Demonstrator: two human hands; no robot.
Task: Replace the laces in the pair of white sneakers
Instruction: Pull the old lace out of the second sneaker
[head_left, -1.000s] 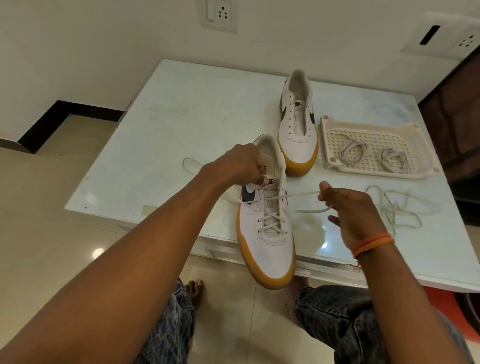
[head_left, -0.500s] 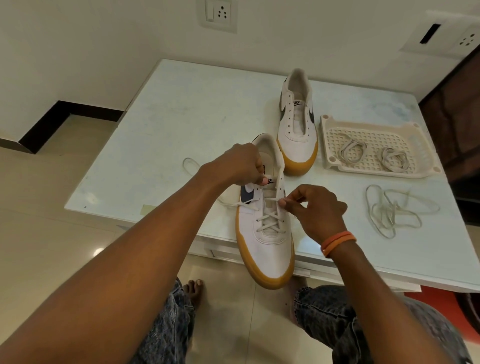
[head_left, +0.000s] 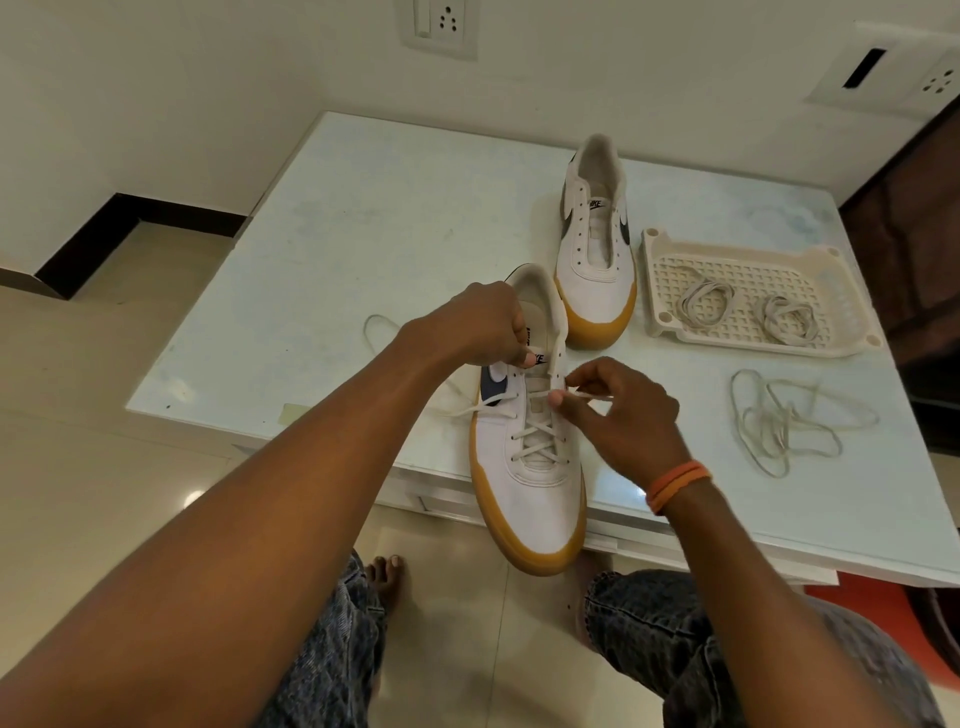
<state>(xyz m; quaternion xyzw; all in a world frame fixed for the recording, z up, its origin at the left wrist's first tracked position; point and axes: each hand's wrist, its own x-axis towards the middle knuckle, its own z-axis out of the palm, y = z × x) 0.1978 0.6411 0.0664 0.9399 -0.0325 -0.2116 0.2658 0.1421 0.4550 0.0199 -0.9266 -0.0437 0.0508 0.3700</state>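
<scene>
A white sneaker with a gum sole (head_left: 535, 499) lies at the table's front edge, its toe hanging over the edge, laced through its lower eyelets. My left hand (head_left: 483, 325) grips its tongue and collar. My right hand (head_left: 618, 410) pinches the free lace end (head_left: 592, 396) right beside the upper right eyelets. The other lace end (head_left: 457, 411) trails out to the left under my forearm. A second white sneaker (head_left: 595, 254), without laces, stands farther back. A loose lace (head_left: 789, 423) lies tangled on the table to the right.
A cream slotted tray (head_left: 670, 322) at the right holds two coiled laces (head_left: 701, 304) (head_left: 787, 318). The pale table (head_left: 363, 234) stands against a wall with sockets. My knees in jeans and a bare foot show below the table edge. A dark cabinet stands at far right.
My right hand came back from its pull out to the right and now pinches the lace end at the upper eyelets. My left hand stayed on the tongue.
</scene>
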